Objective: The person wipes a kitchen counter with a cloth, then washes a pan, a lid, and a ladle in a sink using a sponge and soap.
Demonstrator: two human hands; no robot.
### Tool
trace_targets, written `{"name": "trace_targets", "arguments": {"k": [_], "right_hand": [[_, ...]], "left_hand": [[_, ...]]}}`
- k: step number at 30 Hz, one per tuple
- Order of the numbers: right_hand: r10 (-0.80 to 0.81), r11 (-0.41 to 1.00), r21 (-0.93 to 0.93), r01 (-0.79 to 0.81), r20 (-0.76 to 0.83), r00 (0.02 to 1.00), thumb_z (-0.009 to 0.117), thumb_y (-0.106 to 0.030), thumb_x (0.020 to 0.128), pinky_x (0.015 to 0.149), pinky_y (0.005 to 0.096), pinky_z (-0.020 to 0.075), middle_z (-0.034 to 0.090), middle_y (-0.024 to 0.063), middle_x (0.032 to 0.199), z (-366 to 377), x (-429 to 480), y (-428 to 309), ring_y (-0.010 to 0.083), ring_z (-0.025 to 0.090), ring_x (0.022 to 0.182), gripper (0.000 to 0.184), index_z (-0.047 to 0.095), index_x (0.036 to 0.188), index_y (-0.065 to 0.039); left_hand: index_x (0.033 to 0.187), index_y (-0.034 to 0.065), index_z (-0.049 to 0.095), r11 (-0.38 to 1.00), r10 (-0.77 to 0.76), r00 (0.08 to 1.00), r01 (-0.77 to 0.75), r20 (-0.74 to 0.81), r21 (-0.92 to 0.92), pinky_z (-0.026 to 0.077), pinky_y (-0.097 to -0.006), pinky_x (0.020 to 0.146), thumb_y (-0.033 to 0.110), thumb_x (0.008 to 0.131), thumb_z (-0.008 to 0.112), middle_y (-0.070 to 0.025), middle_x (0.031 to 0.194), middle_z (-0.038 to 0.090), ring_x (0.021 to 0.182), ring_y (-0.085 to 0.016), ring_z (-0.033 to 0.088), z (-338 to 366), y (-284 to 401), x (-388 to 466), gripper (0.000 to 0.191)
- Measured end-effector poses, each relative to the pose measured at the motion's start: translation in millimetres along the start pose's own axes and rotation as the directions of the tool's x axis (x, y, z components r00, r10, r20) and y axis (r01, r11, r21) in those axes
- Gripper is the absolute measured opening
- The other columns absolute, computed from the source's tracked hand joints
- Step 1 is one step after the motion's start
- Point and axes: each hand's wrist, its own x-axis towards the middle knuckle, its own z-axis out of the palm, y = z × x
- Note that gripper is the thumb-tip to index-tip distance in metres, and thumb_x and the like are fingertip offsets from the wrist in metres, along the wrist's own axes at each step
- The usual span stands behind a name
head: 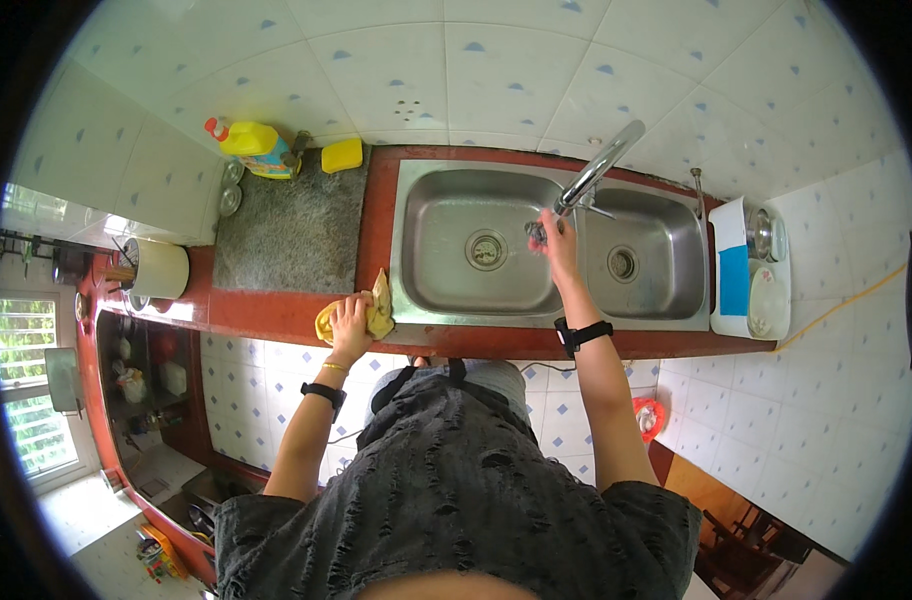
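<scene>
My left hand [351, 324] rests on a yellow cloth [381, 311] at the front edge of the red counter, left of the double-bowl stainless steel sink [456, 300]. The cloth is bunched under and beside its fingers. Over the divider between the two bowls, my right hand [557, 244] holds a grey metal scouring pad [535, 232] in its fingers, just below the spout of the chrome faucet [602, 165]. Whether water runs is hard to tell. Both bowls have round drain strainers.
A grey mat [291, 232] lies left of the sink, with a yellow sponge [342, 155] and a yellow soap bottle [257, 148] at its back. A white dish rack [726, 322] with bowls stands at the right. A cream utensil holder [160, 268] stands far left. Tiled wall runs behind.
</scene>
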Motion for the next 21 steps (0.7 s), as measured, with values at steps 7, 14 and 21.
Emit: {"name": "trace_targets", "arguments": {"k": [7, 14, 21], "right_hand": [[-0.242, 0.954, -0.150, 0.260, 0.128, 0.962, 0.065, -0.010, 0.079, 0.048, 0.0227, 0.0460, 0.054, 0.0029, 0.069, -7, -2, 3, 0.0100, 0.055, 0.055, 0.017, 0.052, 0.088, -0.004], [-0.248, 0.917, -0.321, 0.236, 0.002, 0.969, 0.061, -0.013, 0.083, 0.048, 0.0233, 0.0461, 0.055, 0.0035, 0.068, -14, 1, 15, 0.0102, 0.057, 0.052, 0.014, 0.053, 0.090, -0.004], [-0.122, 0.843, -0.520, 0.137, 0.065, 0.990, 0.059, -0.017, 0.086, 0.045, 0.0208, 0.0408, 0.052, 0.0021, 0.065, 6, -9, -8, 0.0100, 0.051, 0.046, 0.016, 0.054, 0.091, -0.003]], "left_hand": [[0.108, 0.0128, 0.047, 1.000, 0.013, 1.000, -0.013, -0.013, -0.006, 0.034, -0.0445, 0.086, 0.008, 0.057, 0.071, -0.0069, 0.114, 0.046, 0.109, -0.030, 0.043, 3, -4, -2, 0.057], [0.108, 0.0131, 0.047, 0.999, 0.020, 1.000, -0.020, -0.006, -0.026, 0.034, -0.0437, 0.087, 0.004, 0.056, 0.068, -0.0067, 0.116, 0.045, 0.109, -0.030, 0.043, 0, 1, 1, 0.057], [0.107, 0.0134, 0.048, 1.000, 0.011, 1.000, -0.011, -0.024, -0.016, 0.034, -0.0439, 0.087, 0.003, 0.057, 0.066, -0.0070, 0.115, 0.046, 0.109, -0.029, 0.043, -3, -1, -2, 0.054]]}}
